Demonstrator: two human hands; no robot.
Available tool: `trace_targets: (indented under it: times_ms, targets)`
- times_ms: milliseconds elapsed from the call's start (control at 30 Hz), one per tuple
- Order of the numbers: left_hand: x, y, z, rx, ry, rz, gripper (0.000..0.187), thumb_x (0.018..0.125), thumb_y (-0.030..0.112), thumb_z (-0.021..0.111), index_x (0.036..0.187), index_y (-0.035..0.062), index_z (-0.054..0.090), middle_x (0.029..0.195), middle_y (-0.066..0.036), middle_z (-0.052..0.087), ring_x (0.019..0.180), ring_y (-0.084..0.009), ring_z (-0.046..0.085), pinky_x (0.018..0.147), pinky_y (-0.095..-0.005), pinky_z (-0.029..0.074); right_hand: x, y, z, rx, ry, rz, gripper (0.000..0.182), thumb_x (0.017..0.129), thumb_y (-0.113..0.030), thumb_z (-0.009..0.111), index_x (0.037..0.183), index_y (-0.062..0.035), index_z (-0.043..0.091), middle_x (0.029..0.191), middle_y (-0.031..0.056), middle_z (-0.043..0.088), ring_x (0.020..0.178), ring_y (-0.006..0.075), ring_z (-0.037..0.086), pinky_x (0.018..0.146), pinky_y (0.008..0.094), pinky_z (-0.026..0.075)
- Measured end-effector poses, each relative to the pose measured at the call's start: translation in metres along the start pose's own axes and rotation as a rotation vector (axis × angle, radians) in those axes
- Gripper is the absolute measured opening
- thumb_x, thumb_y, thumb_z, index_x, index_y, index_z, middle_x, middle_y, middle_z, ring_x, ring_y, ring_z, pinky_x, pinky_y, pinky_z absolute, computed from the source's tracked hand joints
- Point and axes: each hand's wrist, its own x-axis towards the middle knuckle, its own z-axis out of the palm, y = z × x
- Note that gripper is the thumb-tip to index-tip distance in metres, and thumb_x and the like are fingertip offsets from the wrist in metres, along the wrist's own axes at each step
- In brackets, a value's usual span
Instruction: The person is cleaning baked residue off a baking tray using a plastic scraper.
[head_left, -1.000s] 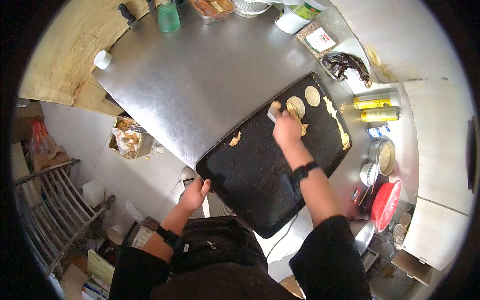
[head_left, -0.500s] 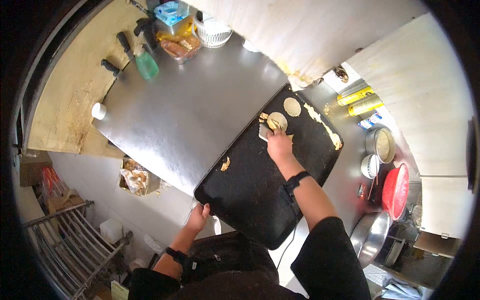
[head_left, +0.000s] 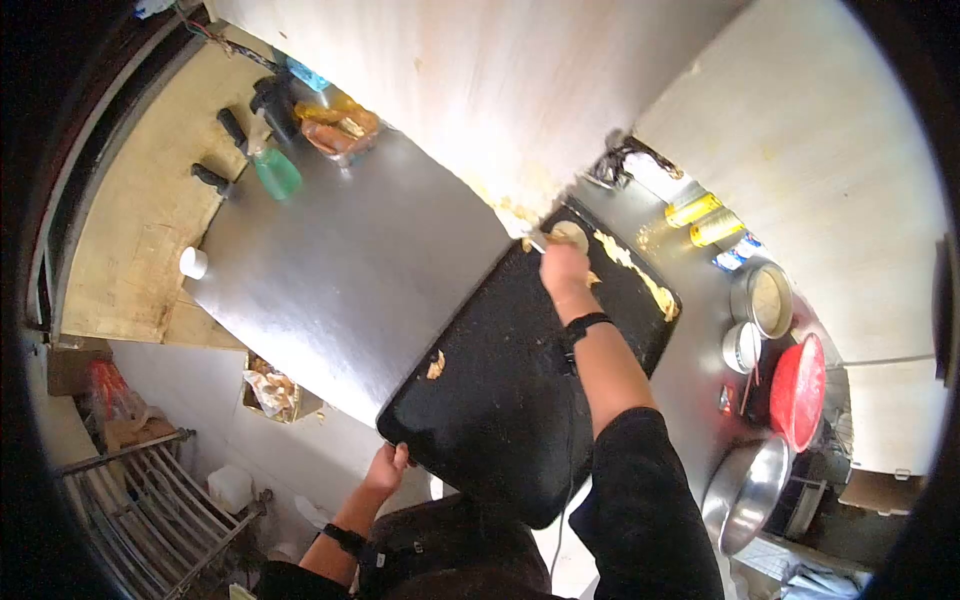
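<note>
A large black baking tray (head_left: pixel 480 390) lies at an angle over the steel worktop. My left hand (head_left: pixel 387 467) is closed on its near left corner. Toward the far end of the tray, my right hand (head_left: pixel 565 268) grips a pale flat scraper (head_left: pixel 538 240), partly hidden by the fingers. A round pale disc (head_left: pixel 571 234) lies beside that hand. Yellowish crumbly scraps (head_left: pixel 640 268) run along the tray's far right edge. Another small scrap (head_left: pixel 436 366) sits near the left edge.
The steel worktop (head_left: pixel 340 270) extends left, with a green spray bottle (head_left: pixel 276 175) and white cap (head_left: pixel 193 263). At right stand yellow cans (head_left: pixel 693 210), a round tin (head_left: pixel 768 298), a red basin (head_left: pixel 797 392) and a steel bowl (head_left: pixel 747 493). A metal rack (head_left: pixel 165 510) stands lower left.
My right hand and the scraper have moved toward the tray's far left edge. The view has shifted. My left hand stays on the near corner.
</note>
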Motion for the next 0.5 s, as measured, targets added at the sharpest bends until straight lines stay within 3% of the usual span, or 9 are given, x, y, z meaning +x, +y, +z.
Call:
trace_targets:
  times_ms: [133,333,433,500]
  targets:
    - [0.007,-0.028,-0.005,0.195,0.011,-0.029,0.040,0.102,0.037,0.043,0.103,-0.0021,0.052,0.090,-0.010,0.060,0.075,-0.0196,0.059,0.066,-0.0348,0.051,0.002,0.021,-0.001,0.086,-0.031,-0.037,0.016,0.082,-0.012,0.056,0.084,-0.0088,0.071,0.093,0.0183,0.068,0.088,0.0325,0.067,0.072,0.0435,0.055]
    - [0.007,-0.022,0.001,-0.075,-0.019,0.014,0.043,0.102,0.037,0.043,0.117,-0.0029,0.049,0.092,-0.011,0.061,0.077,-0.0190,0.059,0.067,-0.0339,0.052,-0.113,0.026,0.004,-0.032,0.068,-0.372,0.018,0.078,-0.012,0.061,0.094,-0.0075,0.069,0.086,0.0112,0.061,0.085,0.0283,0.065,0.070,0.0404,0.055]
    - [0.006,-0.033,0.006,-0.047,0.121,0.024,0.033,0.101,0.029,0.044,0.100,-0.0027,0.053,0.081,-0.009,0.061,0.074,-0.0182,0.057,0.069,-0.0341,0.047,-0.120,0.025,0.003,0.014,0.053,-0.341,0.020,0.080,-0.012,0.061,0.097,-0.0067,0.069,0.088,0.0103,0.061,0.085,0.0261,0.064,0.069,0.0382,0.056]
    - [0.003,-0.027,0.009,-0.086,0.098,0.048,0.034,0.101,0.031,0.044,0.103,-0.0024,0.051,0.081,-0.007,0.058,0.074,-0.0161,0.055,0.068,-0.0340,0.047,-0.105,0.026,0.004,-0.022,0.041,-0.323,0.020,0.079,-0.011,0.061,0.097,-0.0066,0.069,0.089,0.0102,0.061,0.086,0.0257,0.064,0.069,0.0381,0.056]
